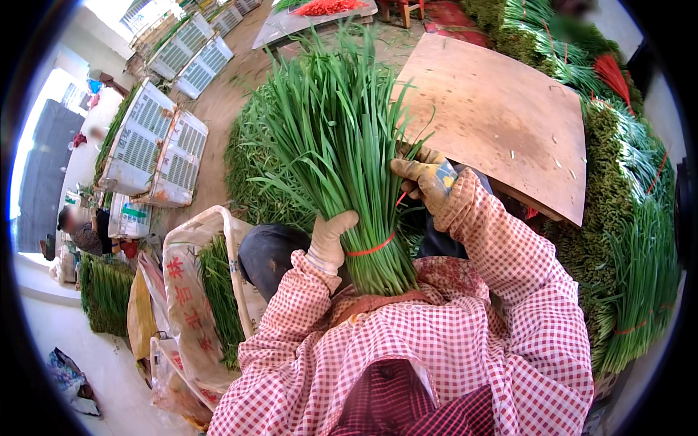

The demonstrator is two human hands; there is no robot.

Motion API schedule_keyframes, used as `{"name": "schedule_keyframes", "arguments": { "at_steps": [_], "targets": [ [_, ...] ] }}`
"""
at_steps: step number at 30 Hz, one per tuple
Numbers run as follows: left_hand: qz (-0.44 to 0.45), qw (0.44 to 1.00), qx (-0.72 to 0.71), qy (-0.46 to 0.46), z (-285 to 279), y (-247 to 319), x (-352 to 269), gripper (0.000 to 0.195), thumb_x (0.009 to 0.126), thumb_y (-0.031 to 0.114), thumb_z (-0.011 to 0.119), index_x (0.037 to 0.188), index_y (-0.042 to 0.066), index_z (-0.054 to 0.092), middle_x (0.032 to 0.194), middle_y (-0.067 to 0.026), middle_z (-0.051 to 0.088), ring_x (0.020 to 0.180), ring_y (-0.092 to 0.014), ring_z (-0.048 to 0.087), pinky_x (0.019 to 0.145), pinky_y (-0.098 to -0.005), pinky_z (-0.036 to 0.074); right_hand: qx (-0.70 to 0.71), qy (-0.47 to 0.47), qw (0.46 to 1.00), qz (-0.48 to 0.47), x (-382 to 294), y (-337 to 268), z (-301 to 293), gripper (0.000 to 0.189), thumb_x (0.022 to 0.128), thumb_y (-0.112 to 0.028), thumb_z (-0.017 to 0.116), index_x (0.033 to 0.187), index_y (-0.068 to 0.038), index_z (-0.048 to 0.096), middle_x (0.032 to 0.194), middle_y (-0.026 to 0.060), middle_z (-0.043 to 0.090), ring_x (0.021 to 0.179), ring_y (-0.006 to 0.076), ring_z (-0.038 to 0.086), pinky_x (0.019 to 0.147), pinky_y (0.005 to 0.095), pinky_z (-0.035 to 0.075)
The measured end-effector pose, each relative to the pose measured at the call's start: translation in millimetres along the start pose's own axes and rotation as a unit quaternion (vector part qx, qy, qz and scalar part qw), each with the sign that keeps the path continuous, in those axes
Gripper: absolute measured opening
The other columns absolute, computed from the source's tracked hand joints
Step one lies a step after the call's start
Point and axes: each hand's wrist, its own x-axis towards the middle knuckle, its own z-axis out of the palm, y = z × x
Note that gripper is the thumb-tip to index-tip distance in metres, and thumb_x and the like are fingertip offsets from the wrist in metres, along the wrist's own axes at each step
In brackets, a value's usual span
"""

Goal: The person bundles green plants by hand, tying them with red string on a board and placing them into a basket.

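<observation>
A thick bundle of green garlic chives (pixel 349 158) leans upright against my lap, leaf tips pointing away from me. My left hand (pixel 331 240), in a pale glove, grips its left side low down. Around the lower stalks runs a red tie (pixel 373 248). My right hand (pixel 428 177), in a soiled glove with a blue and yellow patch, is at the bundle's right side. Its fingers are closed on a red strand of the tie that rises from the stalks. The bundle's far side is hidden.
Loose chives (pixel 248 158) lie heaped beyond the bundle. A wooden board (pixel 496 109) stands ahead right, beside stacked tied bundles (pixel 632 283). At left are a lined basket (pixel 185 289) with chives and white plastic crates (pixel 139 136). Another person (pixel 90 231) is at far left.
</observation>
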Motion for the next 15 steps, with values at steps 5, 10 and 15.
{"name": "schedule_keyframes", "arguments": {
  "at_steps": [5, 10, 15],
  "targets": [
    [0.021, 1.0, 0.001, 0.015, -3.7, 2.2, -10.4, 0.061, 0.072, 0.022, 0.076, 0.124, 0.0, 0.056, 0.112, -0.0112, 0.066, 0.098, -0.024, 0.065, 0.086, -0.0369, 0.053, -0.385, -0.038, 0.877, -0.286, 16.8, 4.9, -9.1, 0.018, 0.084, -0.016, 0.07, 0.096, -0.005, 0.063, 0.068, -0.0023, 0.057, 0.055, 0.0089, 0.052, 0.049, 0.0269, 0.041],
    [0.03, 0.998, 0.016, 0.061, -18.3, -0.3, -20.8, 0.057, 0.073, 0.02, 0.075, 0.123, 0.0, 0.057, 0.111, -0.0114, 0.066, 0.098, -0.024, 0.065, 0.086, -0.0362, 0.053, -0.345, -0.077, 0.93, -0.105, 36.2, -20.8, 5.0, 0.026, 0.082, -0.02, 0.07, 0.101, -0.004, 0.067, 0.077, 0.0096, 0.066, 0.074, 0.0193, 0.063, 0.067, 0.0365, 0.05],
    [0.043, 0.996, 0.025, 0.075, -29.8, -8.0, -30.3, 0.055, 0.074, 0.018, 0.07, 0.124, 0.001, 0.056, 0.113, -0.0113, 0.066, 0.1, -0.026, 0.064, 0.09, -0.0392, 0.052, 0.016, 0.122, 0.961, -0.249, 82.9, -75.1, -16.2, 0.02, 0.085, -0.019, 0.072, 0.097, -0.006, 0.062, 0.067, -0.0015, 0.057, 0.054, 0.0078, 0.051, 0.049, 0.0219, 0.043]
  ]
}}
